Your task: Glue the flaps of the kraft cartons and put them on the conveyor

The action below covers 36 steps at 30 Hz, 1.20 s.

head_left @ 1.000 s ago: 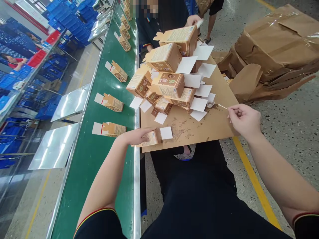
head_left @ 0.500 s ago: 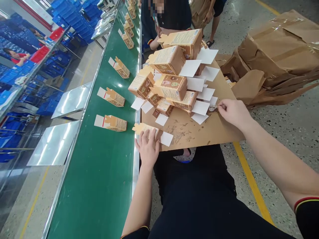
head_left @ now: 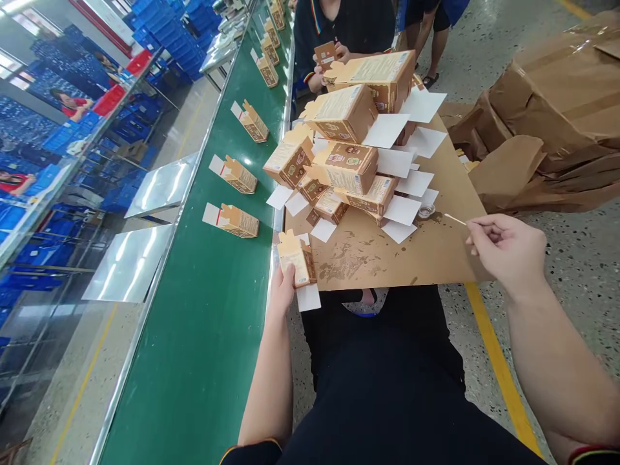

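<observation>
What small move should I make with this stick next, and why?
Probably bring the thin stick in your right hand across toward the box in your left hand: that box is held with a white flap sticking out, and the stick's tip is outside the small round dish.

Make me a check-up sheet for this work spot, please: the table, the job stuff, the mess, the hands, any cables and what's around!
Surface: brown board with dark spots, beside a green belt.
Job's things: small box, thin stick, little round dish, pile of boxes.
Clutter: white flaps stick out of the pile; crumpled brown paper right of the board.
Hands: left hand holds the small box; right hand pinches the stick, its tip apart from the dish.
Cables: nothing seen.
Surroundings: more boxes on the belt, blue crates beyond it, another person behind the pile.
</observation>
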### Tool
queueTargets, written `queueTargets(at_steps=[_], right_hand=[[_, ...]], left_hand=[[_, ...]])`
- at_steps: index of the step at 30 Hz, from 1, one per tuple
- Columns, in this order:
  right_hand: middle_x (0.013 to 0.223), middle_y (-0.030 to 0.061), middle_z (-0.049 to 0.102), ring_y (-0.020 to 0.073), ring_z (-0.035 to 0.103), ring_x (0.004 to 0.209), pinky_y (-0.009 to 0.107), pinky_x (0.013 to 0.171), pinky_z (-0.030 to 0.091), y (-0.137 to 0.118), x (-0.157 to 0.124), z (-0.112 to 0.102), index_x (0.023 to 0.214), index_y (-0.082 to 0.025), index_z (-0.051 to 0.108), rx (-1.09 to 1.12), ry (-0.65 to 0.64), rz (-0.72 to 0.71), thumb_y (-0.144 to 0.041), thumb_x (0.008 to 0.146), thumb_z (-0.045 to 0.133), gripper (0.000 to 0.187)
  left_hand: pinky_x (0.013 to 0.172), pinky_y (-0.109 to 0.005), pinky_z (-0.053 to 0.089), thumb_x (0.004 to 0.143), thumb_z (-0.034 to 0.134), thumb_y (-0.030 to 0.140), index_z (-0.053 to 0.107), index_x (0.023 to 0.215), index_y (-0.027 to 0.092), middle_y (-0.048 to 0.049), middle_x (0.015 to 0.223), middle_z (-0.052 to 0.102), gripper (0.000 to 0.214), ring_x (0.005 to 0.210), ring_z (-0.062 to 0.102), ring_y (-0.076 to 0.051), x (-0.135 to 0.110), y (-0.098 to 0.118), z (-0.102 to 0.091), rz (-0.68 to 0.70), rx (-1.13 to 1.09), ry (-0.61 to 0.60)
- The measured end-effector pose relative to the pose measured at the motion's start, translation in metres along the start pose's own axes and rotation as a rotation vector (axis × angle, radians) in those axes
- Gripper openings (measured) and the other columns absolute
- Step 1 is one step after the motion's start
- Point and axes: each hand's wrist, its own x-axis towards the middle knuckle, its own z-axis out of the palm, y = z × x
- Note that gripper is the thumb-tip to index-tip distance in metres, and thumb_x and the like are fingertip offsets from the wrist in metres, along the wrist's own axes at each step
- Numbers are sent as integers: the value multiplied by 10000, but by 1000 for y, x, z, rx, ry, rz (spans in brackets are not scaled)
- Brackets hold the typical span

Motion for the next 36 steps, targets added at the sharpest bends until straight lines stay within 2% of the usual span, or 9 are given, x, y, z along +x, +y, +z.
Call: queueTargets(at_steps=[3,5,9,12,14,17,26,32,36], right_hand=[[675,44,714,149,608,490,290,481,507,-4,-28,-7,882,-213,803,96,56,-31,-598,911,866,392],[691,44,729,149,617,497,286,477,528,-10,-52,2,932,-214,821,145,26,-55,-567,958,845,355],[691,15,726,139,623,505,272,513,550,-23,-98,60,965,-228,812,227,-271,-135,-479,1084,714,295],[715,21,735,157,666,590,282,603,564,-24,-123,112,949,-235,782,182,-450,-294,-393,1138,617,297],[744,31,739,169,679,639,293,662,563,-21,-133,136,945,-234,760,132,-517,-401,-328,1159,554,311],[788,47,739,188,682,681,304,689,541,-16,-139,154,971,-234,745,55,-549,-488,-271,1168,508,311],[768,48,705,199,654,680,305,685,505,-10,-133,160,965,-233,735,-51,-502,-434,-274,1167,510,306],[742,14,692,163,604,612,293,672,532,-10,-120,135,974,-236,757,81,-349,-319,-292,1120,594,226],[727,10,675,161,591,605,297,663,542,-10,-119,119,940,-241,753,131,-317,-245,-352,1113,627,241]], left_hand=[[1263,-536,592,885,965,573,759,1479,299,-120,1618,737,686,1545,677,-394,-25,3,-2,-79,-171,-40],[1296,-550,566,859,1000,534,735,1521,303,-129,1681,689,749,1594,631,-402,-30,9,4,-63,-245,-104],[1297,-546,570,753,1080,544,765,1433,279,-151,1596,745,796,1554,669,-396,-5,12,33,26,-255,-161],[1225,-531,629,669,1123,557,754,1359,273,-146,1469,806,832,1427,760,-369,15,2,48,46,-220,-141],[1202,-521,643,655,1137,527,720,1379,290,-136,1450,810,868,1376,787,-346,20,-4,51,63,-194,-149],[1207,-517,640,661,1140,509,675,1438,306,-133,1479,789,928,1373,787,-332,18,-9,50,98,-168,-161],[1240,-512,602,684,1102,611,567,1463,321,-133,1516,720,989,1440,730,-326,11,-14,56,167,-105,-148],[1231,-514,584,689,1079,636,435,1377,306,-117,1407,672,998,1379,723,-315,-9,-22,63,295,135,-134],[1258,-504,555,689,1095,531,423,1344,297,-107,1374,654,966,1365,714,-314,-19,-20,64,307,210,-96]])
